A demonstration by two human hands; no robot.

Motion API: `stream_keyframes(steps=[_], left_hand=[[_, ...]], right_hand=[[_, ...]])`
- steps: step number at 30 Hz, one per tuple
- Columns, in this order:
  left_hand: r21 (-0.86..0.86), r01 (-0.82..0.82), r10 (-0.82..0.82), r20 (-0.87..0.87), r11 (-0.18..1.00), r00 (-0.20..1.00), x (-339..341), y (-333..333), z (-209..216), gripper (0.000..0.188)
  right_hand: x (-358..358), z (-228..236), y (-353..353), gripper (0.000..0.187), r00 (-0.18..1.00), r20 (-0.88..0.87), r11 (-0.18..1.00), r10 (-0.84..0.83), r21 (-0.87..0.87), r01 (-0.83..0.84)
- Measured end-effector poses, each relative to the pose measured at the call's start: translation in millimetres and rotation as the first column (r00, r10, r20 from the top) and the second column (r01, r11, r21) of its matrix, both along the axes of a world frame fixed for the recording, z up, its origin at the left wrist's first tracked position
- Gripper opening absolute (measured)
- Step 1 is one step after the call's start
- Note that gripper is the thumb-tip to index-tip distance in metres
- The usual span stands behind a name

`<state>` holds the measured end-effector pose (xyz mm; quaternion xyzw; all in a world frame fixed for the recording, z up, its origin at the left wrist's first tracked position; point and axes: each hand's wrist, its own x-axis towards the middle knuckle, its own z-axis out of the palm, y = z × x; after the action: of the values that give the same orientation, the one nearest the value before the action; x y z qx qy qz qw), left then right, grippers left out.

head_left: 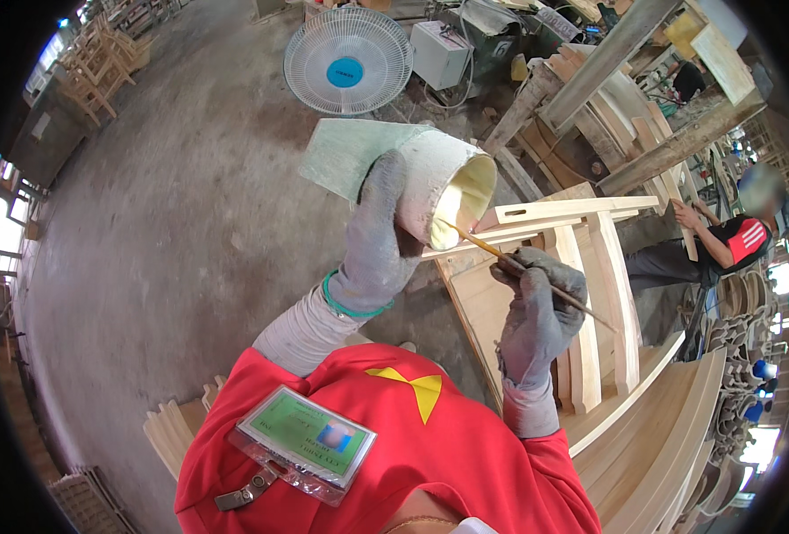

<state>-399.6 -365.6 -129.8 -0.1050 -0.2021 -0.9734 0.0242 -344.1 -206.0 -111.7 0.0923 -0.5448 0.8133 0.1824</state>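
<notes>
Left hand clasps white pot, right hand pinches thin stick at pot's rim; floor spreads left, wooden frame crowds right.

Basically a head-worn fisheye looking down at the white pot from close above, so wide it catches the red shirt on the pot's near side and the fan beyond.
</notes>
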Motion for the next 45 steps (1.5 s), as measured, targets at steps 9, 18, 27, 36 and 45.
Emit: stream_keyframes(steps=[9,18,27,36,45], left_hand=[[-0.326,-0.288,0.336,0.101,0.901,0.937,-16.3,7.6,-45.3,0.052],[-0.076,-0.140,0.158,0.343,0.987,0.926,-9.4,-22.3,-47.6,0.050],[-0.835,-0.407,0.582,-0.133,0.371,0.802,29.1,-92.6,-79.0,0.049],[-0.942,-0.285,0.574,-0.333,-0.176,0.748,48.1,-108.2,-88.5,0.051],[-0.421,-0.333,0.487,0.340,0.844,0.805,49.8,-113.3,-94.7,0.045]], right_hand=[[2.0,-24.6,2.2,0.010,0.999,0.011,0.999,0.038,-0.005,-0.038],[-55.4,-44.2,18.5,0.015,0.929,0.312,0.971,0.200,-0.190,-0.145],[-102.6,-90.4,40.0,0.015,0.937,0.334,0.902,0.103,0.366,-0.230],[-109.6,-115.7,32.5,0.011,0.935,0.327,0.882,0.136,0.389,-0.264],[-116.1,-97.6,47.2,0.015,0.979,0.204,0.746,-0.005,0.652,-0.133]])
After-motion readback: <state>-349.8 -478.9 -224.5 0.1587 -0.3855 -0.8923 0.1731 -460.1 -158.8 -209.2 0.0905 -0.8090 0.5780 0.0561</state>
